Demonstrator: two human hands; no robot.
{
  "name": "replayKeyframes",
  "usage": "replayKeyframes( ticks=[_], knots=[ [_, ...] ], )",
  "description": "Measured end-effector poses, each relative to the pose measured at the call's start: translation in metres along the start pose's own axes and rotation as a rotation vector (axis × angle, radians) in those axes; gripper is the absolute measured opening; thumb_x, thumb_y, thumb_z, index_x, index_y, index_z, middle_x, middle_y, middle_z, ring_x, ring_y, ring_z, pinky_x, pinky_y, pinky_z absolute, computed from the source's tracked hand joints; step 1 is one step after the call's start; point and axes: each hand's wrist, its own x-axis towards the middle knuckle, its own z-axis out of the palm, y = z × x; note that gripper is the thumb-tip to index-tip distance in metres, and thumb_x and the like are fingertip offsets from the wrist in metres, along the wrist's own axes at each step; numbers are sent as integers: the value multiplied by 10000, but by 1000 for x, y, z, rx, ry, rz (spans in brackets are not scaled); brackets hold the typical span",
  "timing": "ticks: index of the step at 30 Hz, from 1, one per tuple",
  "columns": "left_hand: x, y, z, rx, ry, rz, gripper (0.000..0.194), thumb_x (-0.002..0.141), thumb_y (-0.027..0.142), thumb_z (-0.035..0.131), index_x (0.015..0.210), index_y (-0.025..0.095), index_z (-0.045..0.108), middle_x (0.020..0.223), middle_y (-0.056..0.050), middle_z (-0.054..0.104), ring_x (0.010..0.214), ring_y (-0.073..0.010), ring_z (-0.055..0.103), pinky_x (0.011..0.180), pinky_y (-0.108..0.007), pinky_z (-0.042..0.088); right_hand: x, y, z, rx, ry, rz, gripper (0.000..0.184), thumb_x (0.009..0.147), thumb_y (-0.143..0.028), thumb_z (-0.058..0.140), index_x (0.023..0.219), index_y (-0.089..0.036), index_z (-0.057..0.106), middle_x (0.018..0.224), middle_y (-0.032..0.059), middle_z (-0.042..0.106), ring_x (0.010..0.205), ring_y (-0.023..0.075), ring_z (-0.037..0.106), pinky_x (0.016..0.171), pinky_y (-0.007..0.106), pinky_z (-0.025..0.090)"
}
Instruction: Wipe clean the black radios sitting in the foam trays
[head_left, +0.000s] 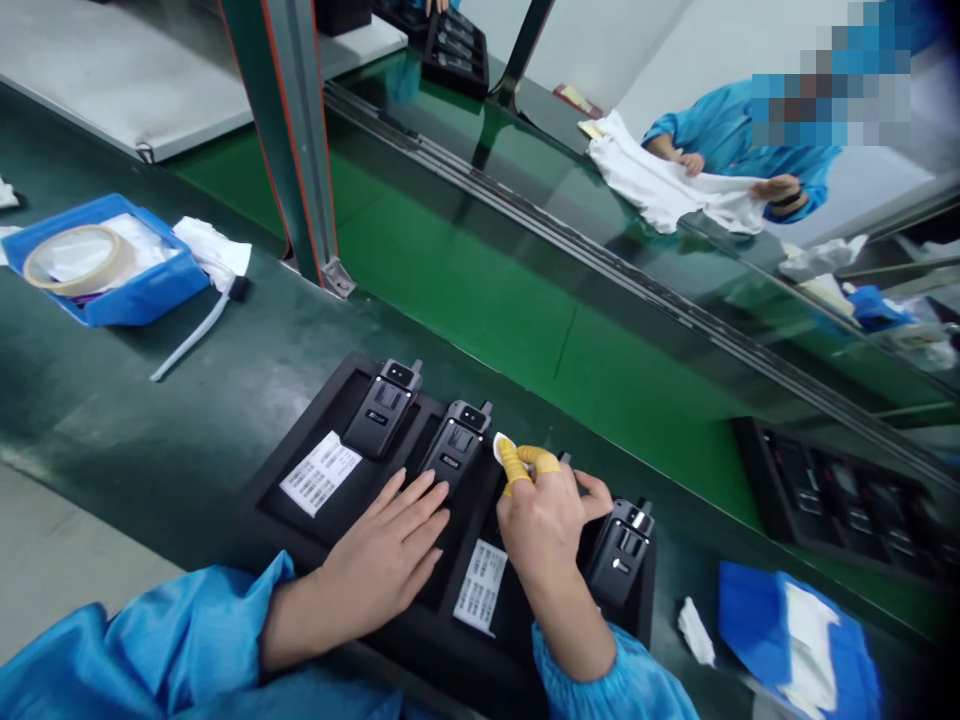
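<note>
A dark green counter [112,400] runs beside a brighter green strip [465,290], bordered beyond by metal rails [517,213]. A green post [289,130] (its edges red-orange) rises at the counter's edge. A white tabletop [112,80] lies upper left, a pale wall [600,45] upper right, greyish floor [45,540] lower left.

Left hand [379,555] palm down, fingers [420,510] extended, slightly spread, loose. Left forearm [296,625] in from lower left, blue sleeve [172,640] short of wrist. Right hand [544,515] back up, fingers bent, two wearing yellow covers [514,462], pinched. Right forearm [574,615] angled up from bottom, cuff [600,675] gathered below wrist.
</note>
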Motion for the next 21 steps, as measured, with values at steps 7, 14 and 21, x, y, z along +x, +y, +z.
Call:
replayKeyframes(
  ticks=[7, 14, 21],
  knots=[
    [-6, 3, 5, 7, 25, -18, 338, 946, 219, 389, 1160, 83, 613, 1248, -124, 629, 1219, -256, 541, 1081, -480, 381, -3, -38, 1, 203, 11, -179, 255, 772, -30, 485, 661, -199, 640, 860, 29, 645, 786, 151, 485, 875, 394, 241],
    [-5, 3, 9, 24, 25, -10, 332, 948, 201, 381, 1138, 84, 627, 1259, -124, 621, 1221, -249, 539, 1083, -462, 381, -12, -32, -1, 133, -26, -138, 278, 749, -12, 470, 588, -192, 607, 853, 35, 633, 780, 154, 472, 876, 410, 226],
    [-4, 3, 9, 46, 30, -3, 323, 935, 183, 402, 1146, 66, 617, 1235, -133, 635, 1217, -257, 544, 1074, -458, 389, -6, -48, 2, 174, 18, -145, 272, 785, -51, 484, 595, -194, 614, 828, 41, 638, 784, 160, 474, 871, 406, 228]
  ],
)
